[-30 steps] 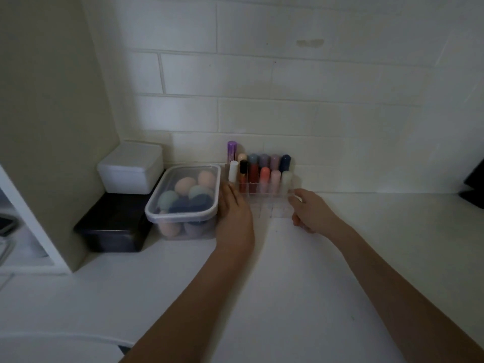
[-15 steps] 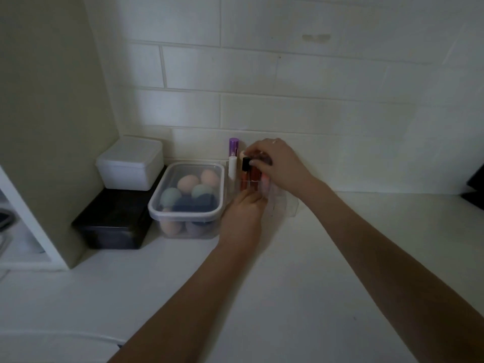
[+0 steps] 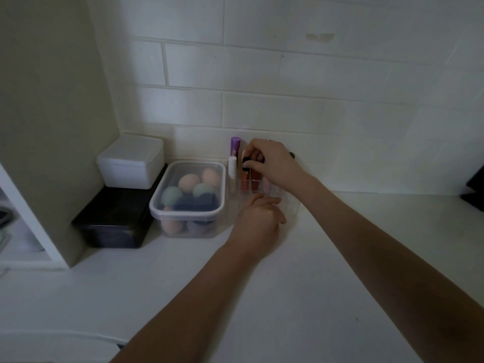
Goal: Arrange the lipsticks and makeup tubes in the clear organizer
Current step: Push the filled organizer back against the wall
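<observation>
Lipsticks and tubes: stand upright in the clear organizer (image 3: 290, 205), which sits on the white counter (image 3: 314, 284) against the tiled wall, just beside the lidded sponge tub (image 3: 188, 197).
Tube in hand: a red tube with a black cap (image 3: 245, 163), near the organizer's left end, beside a white tube (image 3: 232, 166) and a purple-capped one (image 3: 235, 145).
Right hand (image 3: 272, 163): reaches over the rows, fingertips pressed together on the black cap from above.
Left hand (image 3: 258, 221): rests at the organizer's front edge, fingers curled; whether it grips the wall or only steadies it, I cannot tell.
Weight: probably light, easy for two fingers.
Surface: likely smooth hard plastic, so slippery; a cap may pull off if tugged.
Stiffness: rigid, no squeeze needed.
Where to hold: at the cap for lifting straight up, lower on the barrel once clear.
Organizer: thin clear plastic, light, liable to slide, so bracing it seems wise.
Risk: neighbours stand close and could tip.
</observation>
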`<move>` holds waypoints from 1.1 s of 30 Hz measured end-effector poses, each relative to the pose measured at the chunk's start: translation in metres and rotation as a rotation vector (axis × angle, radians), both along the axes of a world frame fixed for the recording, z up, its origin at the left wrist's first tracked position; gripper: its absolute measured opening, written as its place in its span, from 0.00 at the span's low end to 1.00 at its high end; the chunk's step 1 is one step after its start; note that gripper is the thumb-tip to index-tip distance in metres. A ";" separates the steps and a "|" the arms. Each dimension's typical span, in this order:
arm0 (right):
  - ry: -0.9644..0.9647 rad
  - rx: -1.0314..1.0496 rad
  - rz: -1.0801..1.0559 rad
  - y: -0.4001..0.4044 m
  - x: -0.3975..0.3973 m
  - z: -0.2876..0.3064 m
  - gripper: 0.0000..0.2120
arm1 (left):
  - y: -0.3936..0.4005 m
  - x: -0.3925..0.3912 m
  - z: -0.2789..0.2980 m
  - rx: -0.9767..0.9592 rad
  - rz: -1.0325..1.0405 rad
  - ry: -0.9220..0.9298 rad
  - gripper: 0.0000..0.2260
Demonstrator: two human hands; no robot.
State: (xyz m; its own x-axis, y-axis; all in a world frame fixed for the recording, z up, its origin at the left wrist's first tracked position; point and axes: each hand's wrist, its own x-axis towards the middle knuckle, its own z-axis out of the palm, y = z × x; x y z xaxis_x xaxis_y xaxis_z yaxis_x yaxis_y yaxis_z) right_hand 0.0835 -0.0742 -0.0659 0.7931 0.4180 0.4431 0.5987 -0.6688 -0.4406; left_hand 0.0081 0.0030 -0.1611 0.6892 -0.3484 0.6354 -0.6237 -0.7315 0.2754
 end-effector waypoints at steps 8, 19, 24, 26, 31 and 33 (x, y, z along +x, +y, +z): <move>0.000 0.026 -0.056 0.005 0.002 -0.001 0.08 | 0.000 0.000 0.000 0.015 0.002 -0.001 0.10; -0.038 0.043 -0.106 0.008 0.001 -0.006 0.09 | 0.001 0.002 -0.001 0.016 0.012 0.061 0.09; -0.046 0.023 -0.102 0.006 0.002 -0.004 0.11 | 0.000 -0.003 0.004 -0.070 -0.016 0.015 0.15; -0.039 0.029 -0.114 0.005 0.003 -0.004 0.10 | -0.001 -0.002 0.005 -0.100 -0.016 -0.026 0.18; -0.040 0.014 -0.114 0.006 0.001 -0.004 0.10 | 0.000 0.000 0.005 -0.094 -0.007 -0.052 0.18; -0.047 0.008 -0.120 0.006 0.001 -0.005 0.11 | 0.000 -0.001 0.006 -0.094 -0.002 -0.055 0.18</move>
State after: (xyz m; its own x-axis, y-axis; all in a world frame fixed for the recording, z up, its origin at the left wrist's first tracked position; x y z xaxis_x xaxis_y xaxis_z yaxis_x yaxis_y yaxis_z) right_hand 0.0847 -0.0680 -0.0711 0.8152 0.3176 0.4843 0.5349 -0.7335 -0.4194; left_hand 0.0068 0.0027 -0.1556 0.6513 -0.2870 0.7024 -0.6415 -0.7027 0.3077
